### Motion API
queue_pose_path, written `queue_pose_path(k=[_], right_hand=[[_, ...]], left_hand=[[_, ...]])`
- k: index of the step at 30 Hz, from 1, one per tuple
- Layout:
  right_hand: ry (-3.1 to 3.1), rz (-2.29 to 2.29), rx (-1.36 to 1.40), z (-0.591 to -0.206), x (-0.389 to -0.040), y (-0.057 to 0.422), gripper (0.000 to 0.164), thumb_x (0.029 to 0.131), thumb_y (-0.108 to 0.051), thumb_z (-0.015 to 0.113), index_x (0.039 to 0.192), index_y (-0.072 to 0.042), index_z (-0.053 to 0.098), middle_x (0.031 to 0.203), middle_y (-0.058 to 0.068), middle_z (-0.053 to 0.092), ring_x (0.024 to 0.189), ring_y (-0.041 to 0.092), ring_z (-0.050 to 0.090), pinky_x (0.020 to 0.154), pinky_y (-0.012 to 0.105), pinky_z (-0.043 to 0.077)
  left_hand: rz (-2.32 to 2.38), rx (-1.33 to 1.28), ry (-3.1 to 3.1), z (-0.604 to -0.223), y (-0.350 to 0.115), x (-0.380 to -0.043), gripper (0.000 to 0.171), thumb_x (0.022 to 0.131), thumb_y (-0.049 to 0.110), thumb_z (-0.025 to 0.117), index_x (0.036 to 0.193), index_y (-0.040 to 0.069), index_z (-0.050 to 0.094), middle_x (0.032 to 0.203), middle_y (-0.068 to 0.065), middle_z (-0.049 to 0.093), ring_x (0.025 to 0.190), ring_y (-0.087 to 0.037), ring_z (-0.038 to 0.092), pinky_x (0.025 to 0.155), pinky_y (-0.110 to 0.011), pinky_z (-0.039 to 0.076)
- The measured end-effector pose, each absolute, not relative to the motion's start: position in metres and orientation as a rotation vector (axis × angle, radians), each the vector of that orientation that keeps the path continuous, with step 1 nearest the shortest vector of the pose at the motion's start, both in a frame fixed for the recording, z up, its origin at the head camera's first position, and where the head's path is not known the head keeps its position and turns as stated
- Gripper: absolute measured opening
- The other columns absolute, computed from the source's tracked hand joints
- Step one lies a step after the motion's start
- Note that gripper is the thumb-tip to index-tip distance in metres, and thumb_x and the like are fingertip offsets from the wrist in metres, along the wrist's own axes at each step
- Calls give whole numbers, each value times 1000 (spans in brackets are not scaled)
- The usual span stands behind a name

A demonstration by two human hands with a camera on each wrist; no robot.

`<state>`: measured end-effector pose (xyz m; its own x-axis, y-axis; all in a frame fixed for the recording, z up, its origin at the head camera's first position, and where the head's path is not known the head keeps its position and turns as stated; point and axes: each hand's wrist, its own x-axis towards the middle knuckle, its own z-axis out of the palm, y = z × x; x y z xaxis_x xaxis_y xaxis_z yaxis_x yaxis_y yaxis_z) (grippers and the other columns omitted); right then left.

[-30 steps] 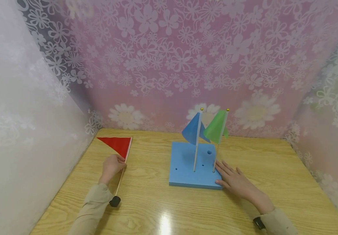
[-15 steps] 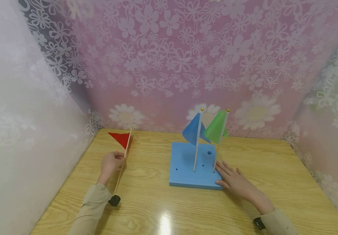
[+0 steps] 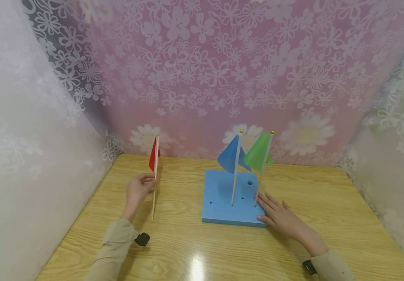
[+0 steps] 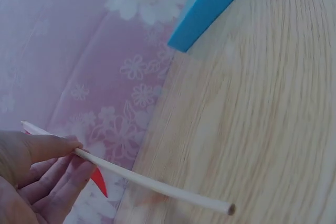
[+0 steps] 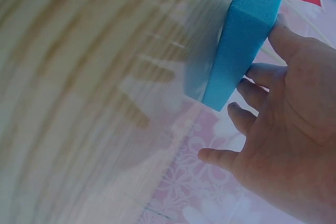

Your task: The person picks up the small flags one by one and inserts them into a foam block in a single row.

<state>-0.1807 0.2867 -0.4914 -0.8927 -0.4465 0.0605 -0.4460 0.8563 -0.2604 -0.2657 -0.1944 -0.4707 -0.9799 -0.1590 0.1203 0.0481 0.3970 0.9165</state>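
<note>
My left hand (image 3: 139, 192) pinches the wooden stick of a small red flag (image 3: 153, 156) between thumb and fingers, just below the cloth. The flag stands nearly upright, gold tip up, and the stick's bare lower end (image 4: 226, 207) points down over the table. My right hand (image 3: 284, 217) lies with fingers extended against the right edge of a blue foam block (image 3: 219, 212). Planted in that block are a blue flag (image 3: 228, 155) and a green flag (image 3: 258, 154), both upright. Several holes show in the block's top, one of them larger.
The wood-grain table (image 3: 177, 242) runs back to a pink flowered cloth (image 3: 194, 97). Pale cloth walls rise at left and right. Small black devices (image 3: 142, 239) sit at both wrists.
My left hand has lifted the red flag from lying on the table, turned it nearly upright and shifted slightly right. My right hand and the block have stayed still.
</note>
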Motion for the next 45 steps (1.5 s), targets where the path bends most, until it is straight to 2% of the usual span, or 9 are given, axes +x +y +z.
queue_pose_path(k=[8, 14, 21, 23, 25, 34, 38, 41, 45], right_hand=[[3021, -429, -739, -490, -179, 285, 68, 104, -43, 55, 156, -4, 37, 162, 17, 33, 147, 43, 31, 107, 79, 26], [3023, -426, -741, -488, -179, 284, 67, 104, -43, 55, 156, -4, 39, 161, 18, 34, 147, 44, 32, 106, 79, 26], [3033, -423, -743, -491, -180, 285, 67, 103, -43, 55, 156, -5, 38, 162, 17, 34, 147, 43, 31, 106, 79, 26], [3047, -438, -766, -491, -180, 285, 67, 103, -42, 57, 155, -4, 40, 161, 18, 35, 146, 44, 33, 105, 80, 27], [3064, -444, -794, -492, -180, 285, 67, 102, -42, 58, 154, -4, 41, 159, 19, 38, 144, 46, 35, 103, 80, 28], [3035, -443, -772, -486, -178, 283, 66, 103, -42, 56, 155, -3, 40, 161, 19, 35, 146, 44, 32, 106, 79, 27], [3030, -418, -758, -483, -178, 283, 66, 104, -41, 55, 155, -3, 39, 161, 18, 34, 147, 43, 32, 106, 78, 28], [3031, -418, -756, -484, -178, 283, 66, 104, -41, 56, 155, -3, 39, 161, 18, 35, 147, 43, 32, 106, 78, 28], [3034, -421, -754, -486, -178, 284, 66, 103, -41, 57, 155, -3, 40, 161, 18, 35, 146, 43, 33, 106, 79, 28]], left_hand=[[-1703, 42, -2296, -467, -172, -271, 30, 92, 9, 76, 118, -5, 71, 110, -24, 73, 95, -31, 75, 69, -29, 63], [-1750, -38, -2142, -461, -155, -271, 27, 89, 10, 79, 112, -2, 73, 104, -20, 75, 81, -5, 72, 67, -25, 62], [-1827, -132, -2021, -450, -132, -271, 26, 88, 10, 80, 109, -3, 72, 103, -22, 73, 84, -19, 72, 69, -33, 63], [-1851, -164, -1991, -451, -126, -273, 26, 87, 12, 82, 109, -1, 73, 102, -20, 73, 82, -13, 71, 67, -29, 63], [-1866, -186, -1984, -447, -118, -272, 26, 87, 10, 81, 109, -2, 73, 102, -20, 73, 82, -13, 71, 67, -27, 62], [-1890, -326, -1980, -434, -81, -268, 31, 88, 4, 78, 114, -9, 69, 109, -25, 71, 94, -41, 70, 74, -39, 63], [-1907, -372, -1970, -421, -65, -257, 29, 88, 0, 77, 113, -12, 67, 108, -27, 70, 93, -42, 70, 73, -33, 63], [-1927, -392, -1962, -412, -54, -247, 27, 88, 0, 77, 111, -10, 68, 107, -27, 71, 92, -39, 70, 73, -29, 62], [-1941, -431, -1954, -412, -43, -242, 24, 88, -2, 76, 109, -11, 68, 104, -27, 71, 90, -40, 71, 72, -30, 63]])
